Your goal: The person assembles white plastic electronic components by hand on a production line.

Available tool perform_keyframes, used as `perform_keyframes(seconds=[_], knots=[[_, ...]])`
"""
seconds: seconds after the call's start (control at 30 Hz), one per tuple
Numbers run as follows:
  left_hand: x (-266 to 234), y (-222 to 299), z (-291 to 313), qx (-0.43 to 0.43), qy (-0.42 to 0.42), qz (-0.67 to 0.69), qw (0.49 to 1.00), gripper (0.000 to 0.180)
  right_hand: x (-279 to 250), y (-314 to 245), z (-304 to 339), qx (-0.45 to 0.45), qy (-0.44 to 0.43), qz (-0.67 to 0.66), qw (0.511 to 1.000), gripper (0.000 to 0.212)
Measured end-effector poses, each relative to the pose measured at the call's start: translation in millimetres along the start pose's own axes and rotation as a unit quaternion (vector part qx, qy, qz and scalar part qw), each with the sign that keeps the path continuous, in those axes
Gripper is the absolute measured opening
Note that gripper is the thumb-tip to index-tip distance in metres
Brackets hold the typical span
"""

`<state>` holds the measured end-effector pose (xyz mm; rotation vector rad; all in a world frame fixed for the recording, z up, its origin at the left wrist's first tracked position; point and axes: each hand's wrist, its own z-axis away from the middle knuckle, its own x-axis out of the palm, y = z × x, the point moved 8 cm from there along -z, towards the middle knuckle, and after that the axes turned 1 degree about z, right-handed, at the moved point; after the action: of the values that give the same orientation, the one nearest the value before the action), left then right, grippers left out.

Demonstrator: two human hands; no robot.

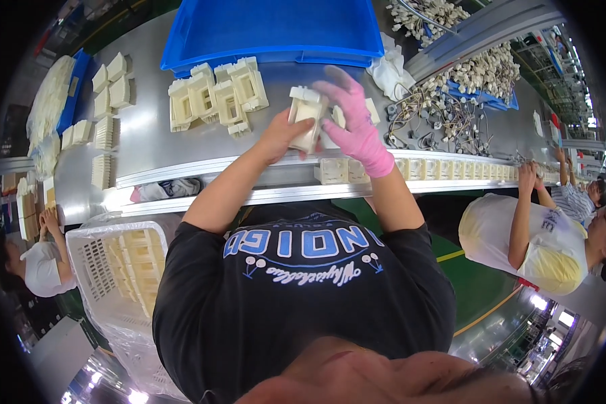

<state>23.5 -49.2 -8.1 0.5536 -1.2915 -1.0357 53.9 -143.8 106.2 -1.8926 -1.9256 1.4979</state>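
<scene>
A cream plastic housing (307, 124), box-shaped with a notched upper end, is gripped by my bare left hand (281, 137) above the metal table, its thumb across the front. Beside its right edge is my right hand (351, 124) in a pink glove, fingers spread and raised. Whether the gloved thumb touches the housing I cannot tell. Behind the right hand, another cream part (371, 112) lies on the table, partly hidden. Left of my left hand, several open cream frames (217, 94) stand grouped together.
A large blue bin (269, 54) stands at the back. Cream housings (444, 169) line a rail channel along the near edge. Wired connectors (438, 124) lie heaped at right. A white crate (87, 236) holds cream parts at lower left. Co-workers sit at both sides.
</scene>
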Motion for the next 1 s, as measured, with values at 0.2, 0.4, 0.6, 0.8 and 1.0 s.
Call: perform_keyframes(seconds=[0.2,0.4,0.6,0.8,1.0], knots=[[4.2,-21.4,33.6,-0.222,-0.259,-0.179,0.923,0.037,48.0,-19.8,17.4,0.062,-0.255,-0.23,0.937,0.02],[-106.0,66.3,-33.2,0.14,0.094,-0.606,0.777,0.039,88.2,-9.5,48.2,0.086,-0.331,0.183,0.922,0.03],[-147.6,89.5,-60.6,0.197,0.259,-0.819,0.473,0.033,116.4,-6.5,52.0,0.004,-0.299,0.289,0.909,0.034],[-164.0,79.6,-86.3,0.134,0.173,-0.855,0.469,0.024,70.0,95.2,27.9,0.147,-0.237,0.225,0.934,0.04],[-119.6,110.3,-74.8,0.15,0.104,-0.683,0.707,0.026,60.9,207.1,76.8,0.342,-0.353,0.334,0.804,0.045]])
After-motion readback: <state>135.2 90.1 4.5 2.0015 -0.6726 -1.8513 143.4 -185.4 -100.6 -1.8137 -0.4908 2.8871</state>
